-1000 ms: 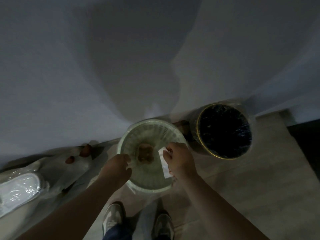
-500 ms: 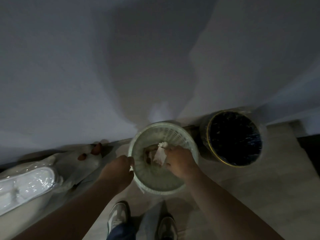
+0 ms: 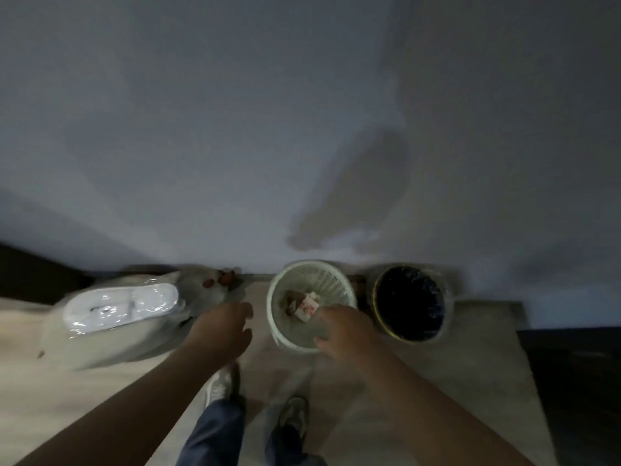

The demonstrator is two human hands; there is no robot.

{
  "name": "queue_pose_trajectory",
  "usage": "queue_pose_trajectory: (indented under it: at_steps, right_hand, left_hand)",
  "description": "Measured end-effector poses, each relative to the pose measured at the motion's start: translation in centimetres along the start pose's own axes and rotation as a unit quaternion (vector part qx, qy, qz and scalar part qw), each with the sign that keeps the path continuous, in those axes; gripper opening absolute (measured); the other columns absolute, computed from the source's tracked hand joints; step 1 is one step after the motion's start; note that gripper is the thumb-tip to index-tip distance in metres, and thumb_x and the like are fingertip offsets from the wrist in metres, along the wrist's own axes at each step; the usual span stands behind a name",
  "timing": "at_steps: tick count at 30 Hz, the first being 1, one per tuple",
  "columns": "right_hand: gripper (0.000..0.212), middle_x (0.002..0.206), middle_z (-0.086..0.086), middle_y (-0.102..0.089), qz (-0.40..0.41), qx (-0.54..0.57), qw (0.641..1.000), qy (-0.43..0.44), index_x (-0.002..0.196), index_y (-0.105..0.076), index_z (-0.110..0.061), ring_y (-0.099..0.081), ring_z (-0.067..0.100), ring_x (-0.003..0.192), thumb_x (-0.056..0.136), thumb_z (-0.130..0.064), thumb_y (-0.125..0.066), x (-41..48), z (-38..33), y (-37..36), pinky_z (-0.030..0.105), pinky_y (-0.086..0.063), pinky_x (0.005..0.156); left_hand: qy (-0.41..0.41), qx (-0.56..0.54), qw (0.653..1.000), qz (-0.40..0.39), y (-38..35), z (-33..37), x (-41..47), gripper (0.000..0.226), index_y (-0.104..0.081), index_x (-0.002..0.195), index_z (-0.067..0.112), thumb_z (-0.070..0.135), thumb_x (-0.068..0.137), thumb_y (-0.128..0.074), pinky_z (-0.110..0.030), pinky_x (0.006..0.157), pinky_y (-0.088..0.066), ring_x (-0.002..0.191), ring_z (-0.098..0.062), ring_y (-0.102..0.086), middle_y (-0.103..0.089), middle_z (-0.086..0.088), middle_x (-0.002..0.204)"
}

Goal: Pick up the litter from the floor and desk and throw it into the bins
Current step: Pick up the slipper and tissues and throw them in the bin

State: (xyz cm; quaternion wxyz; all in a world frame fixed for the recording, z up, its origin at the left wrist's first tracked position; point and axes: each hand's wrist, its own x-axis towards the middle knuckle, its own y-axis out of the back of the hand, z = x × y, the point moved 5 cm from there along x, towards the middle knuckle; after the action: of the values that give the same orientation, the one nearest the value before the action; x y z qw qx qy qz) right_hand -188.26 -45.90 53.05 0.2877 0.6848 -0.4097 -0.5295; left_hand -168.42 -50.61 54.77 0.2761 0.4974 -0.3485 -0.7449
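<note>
Having let go since a moment ago, my right hand (image 3: pixel 347 334) is hovering slack-fingered over the near rim of the pale round lattice plastic basket (image 3: pixel 336 280). My left hand (image 3: pixel 220 331), now off that rim, is hanging loosely curled, holding nothing. Inside the basket the white paper scrap with red print (image 3: pixel 307 309) is lying beside brown litter (image 3: pixel 289 299). Just right, the black round film-lined bin (image 3: pixel 408 302) is standing.

No text can be read anywhere. The white wrapper (image 3: pixel 307 311) in the mesh bin (image 3: pixel 336 280) bears red marks, too blurred to read.
</note>
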Motion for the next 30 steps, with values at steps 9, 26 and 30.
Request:
queue_pose_trajectory:
  at_steps: [9,26,30]
  right_hand:
    - [0.035,0.113,0.001,-0.060,0.045,-0.031,0.985,0.164,0.114,-0.058,-0.019,-0.058,0.024,0.102,0.083,-0.035,-0.061,-9.1,-15.7,17.2,0.028,-0.042,0.076]
    - [0.045,0.123,0.003,-0.058,0.018,-0.174,0.853,0.492,0.126,-0.055,-0.021,-0.056,0.025,0.110,0.084,-0.036,-0.059,-26.5,-59.1,8.4,0.033,-0.044,0.087]
    - [0.044,0.122,0.003,-0.058,0.009,-0.185,0.812,0.553,0.127,-0.053,-0.021,-0.055,0.024,0.111,0.086,-0.036,-0.058,-32.8,-68.8,3.2,0.035,-0.046,0.089]
  left_hand:
    - [0.111,-0.079,0.982,0.133,12.5,-2.1,-18.7,0.030,-0.059,0.117,0.022,0.031,0.088,-0.055,-0.026,0.086,-0.045,0.106,-0.018,-0.059,-0.063,0.002,0.115]
    - [0.374,-0.145,0.871,0.284,6.8,-24.0,-60.5,0.032,-0.054,0.123,0.026,0.036,0.092,-0.052,-0.021,0.081,-0.042,0.102,-0.011,-0.059,-0.060,0.009,0.116]
    - [0.439,-0.161,0.830,0.303,3.0,-28.1,-71.7,0.031,-0.054,0.122,0.027,0.037,0.092,-0.051,-0.022,0.083,-0.043,0.104,-0.011,-0.059,-0.059,0.010,0.116]
